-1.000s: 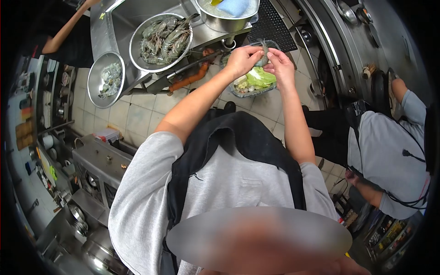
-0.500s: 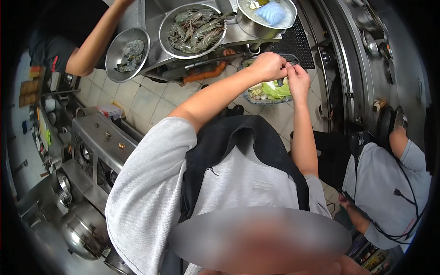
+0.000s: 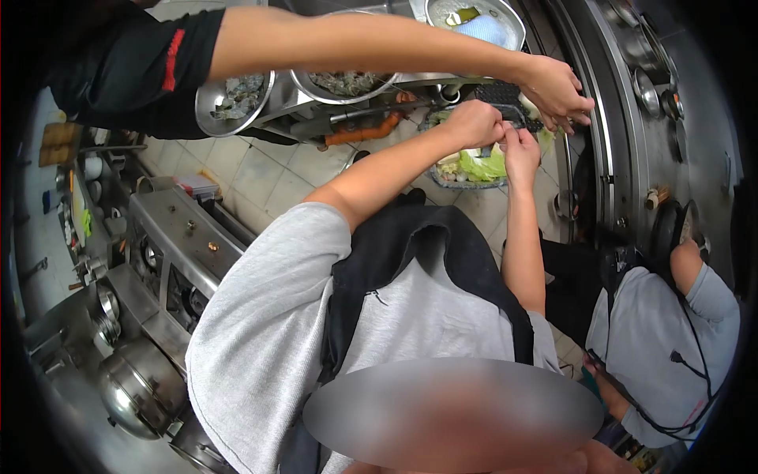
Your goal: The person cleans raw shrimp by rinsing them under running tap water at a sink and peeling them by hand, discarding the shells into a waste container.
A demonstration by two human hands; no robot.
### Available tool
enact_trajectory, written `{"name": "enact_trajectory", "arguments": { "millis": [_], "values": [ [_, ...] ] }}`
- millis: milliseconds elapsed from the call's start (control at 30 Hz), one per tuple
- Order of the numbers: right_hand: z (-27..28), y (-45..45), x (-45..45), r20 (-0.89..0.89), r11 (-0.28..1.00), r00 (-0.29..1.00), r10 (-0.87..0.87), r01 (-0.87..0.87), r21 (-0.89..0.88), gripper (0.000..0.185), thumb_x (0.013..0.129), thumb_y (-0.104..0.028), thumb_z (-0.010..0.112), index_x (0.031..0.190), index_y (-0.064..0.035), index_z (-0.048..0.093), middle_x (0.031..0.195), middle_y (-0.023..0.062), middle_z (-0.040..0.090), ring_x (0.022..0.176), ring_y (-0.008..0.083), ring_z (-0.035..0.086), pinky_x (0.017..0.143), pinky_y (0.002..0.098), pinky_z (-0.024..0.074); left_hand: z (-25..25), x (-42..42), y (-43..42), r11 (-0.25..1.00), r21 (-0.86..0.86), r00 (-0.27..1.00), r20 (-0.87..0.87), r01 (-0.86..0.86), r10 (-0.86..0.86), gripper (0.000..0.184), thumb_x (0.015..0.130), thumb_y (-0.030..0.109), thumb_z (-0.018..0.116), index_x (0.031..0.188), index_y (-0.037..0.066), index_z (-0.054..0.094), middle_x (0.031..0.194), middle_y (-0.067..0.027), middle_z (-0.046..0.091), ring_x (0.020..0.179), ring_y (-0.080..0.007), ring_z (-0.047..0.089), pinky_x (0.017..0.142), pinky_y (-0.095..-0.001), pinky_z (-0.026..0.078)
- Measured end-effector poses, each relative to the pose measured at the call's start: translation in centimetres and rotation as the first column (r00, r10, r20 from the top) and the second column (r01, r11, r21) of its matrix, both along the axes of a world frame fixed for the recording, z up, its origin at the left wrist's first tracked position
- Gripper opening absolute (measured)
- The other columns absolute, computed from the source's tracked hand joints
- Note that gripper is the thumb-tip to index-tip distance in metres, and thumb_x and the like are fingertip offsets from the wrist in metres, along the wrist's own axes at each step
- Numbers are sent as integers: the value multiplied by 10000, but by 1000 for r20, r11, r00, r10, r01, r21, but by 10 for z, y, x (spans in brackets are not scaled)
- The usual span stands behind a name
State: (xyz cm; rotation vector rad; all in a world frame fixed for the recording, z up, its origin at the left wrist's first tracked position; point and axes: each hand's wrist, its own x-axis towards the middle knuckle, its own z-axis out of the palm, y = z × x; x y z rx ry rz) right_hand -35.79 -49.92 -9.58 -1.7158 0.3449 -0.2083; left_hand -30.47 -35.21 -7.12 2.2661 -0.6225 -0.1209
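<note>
Shrimp, by the look of it: small greyish bit at the meeting point of both hands, held up over the tray; mostly hidden by fingers, long axis impossible to tell.
Left hand: curled, back upward, thumb and fingertips pinched on the shrimp from its left.
Right hand: pinched on the shrimp from the near side, fingertips against the left ones; neither hand clearly nearer.
Tray: below the hands, well apart from them, with lettuce inside.
Co-worker's hand: loosely spread, just beyond and right of the right hand, apparently gripping nothing.
Co-worker's forearm: stretched across, above the bowls.
Large bowl: left of the hands, partly covered by that forearm, heaped with grey shrimp.
Smaller bowl: farther left, with greyish pieces inside.
Pot: beyond the hands, with blue cloth inside.
</note>
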Motion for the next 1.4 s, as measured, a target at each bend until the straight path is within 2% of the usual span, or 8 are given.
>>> {"name": "enact_trajectory", "arguments": {
  "millis": [167, 433, 633, 800, 933, 1200, 1267, 1400],
  "values": [
    [1, -3, 9, 4, 965, 999, 41, -39, -258, 371, 945, -247, 686, 694, 2, 575, 619, -17, 502, 644, 61, 391, 551, 284, 368, -7, 3, 5, 999, -18, 993, -107, 48, -50, 324, 766, 376, 665, 815, 65, 740, 766, -188, 695, 720, -383, 682, 693, -462, 554],
    [-2, 4, 16, -37, 981, 993, 109, -101, 165, 197, 978, -201, 643, 866, -39, 654, 785, -28, 613, 684, 49, 514, 598, 236, 423, -3, 6, 13, 993, -110, 989, -150, -32, 15, 292, 777, 337, 651, 844, 75, 760, 775, -189, 696, 751, -366, 688, 716, -441, 553],
    [17, 1, 19, -29, 824, 988, 149, -108, 557, 190, 969, -144, 648, 1085, 0, 688, 964, 11, 688, 854, 68, 602, 754, 225, 462, -2, 12, 23, 967, -252, 983, -185, -30, -18, 224, 846, 228, 639, 963, 58, 725, 777, -149, 688, 673, -232, 658, 661, -354, 523],
    [28, 2, 29, -100, 990, 994, 36, -49, -131, 248, 886, -252, 750, 881, -5, 733, 723, -41, 646, 648, 46, 519, 598, 218, 422, 7, 11, 23, 973, -206, 995, -33, -100, 95, 224, 876, 251, 644, 892, 28, 662, 778, -123, 661, 669, -224, 628, 649, -355, 504],
    [33, 7, 26, -20, 988, 988, 154, -153, 38, 261, 899, -285, 732, 901, -24, 731, 743, -32, 651, 643, 60, 540, 591, 225, 423, 8, 12, 25, 966, -255, 999, 10, -38, 42, 184, 874, 204, 664, 889, 22, 641, 750, -93, 640, 652, -188, 590, 638, -328, 491],
    [21, 9, 4, -58, 973, 997, 55, -41, 226, 229, 946, -192, 652, 769, -74, 567, 691, -28, 555, 624, 59, 530, 536, 209, 416, -9, 14, 10, 931, -350, 944, -329, -102, -20, 184, 911, 181, 658, 820, 26, 617, 700, 16, 593, 639, -80, 501, 602, -251, 428],
    [21, 6, 2, -28, 968, 999, -37, 43, 248, 157, 951, -207, 645, 869, -74, 625, 781, -19, 618, 664, 71, 571, 596, 226, 473, -13, 15, -1, 744, -547, 730, -674, -384, -119, 173, 920, 179, 644, 799, 66, 597, 691, 31, 575, 614, -72, 491, 585, -236, 410],
    [33, 9, -1, 100, 984, 989, -111, 95, 152, 194, 1002, -201, 570, 862, -67, 554, 801, 11, 614, 676, 100, 613, 576, 243, 497, -7, 5, -12, 622, -604, 690, -711, -499, -136, 148, 934, 183, 625, 819, 99, 585, 702, 31, 568, 606, -78, 497, 568, -224, 394]
  ]
}}
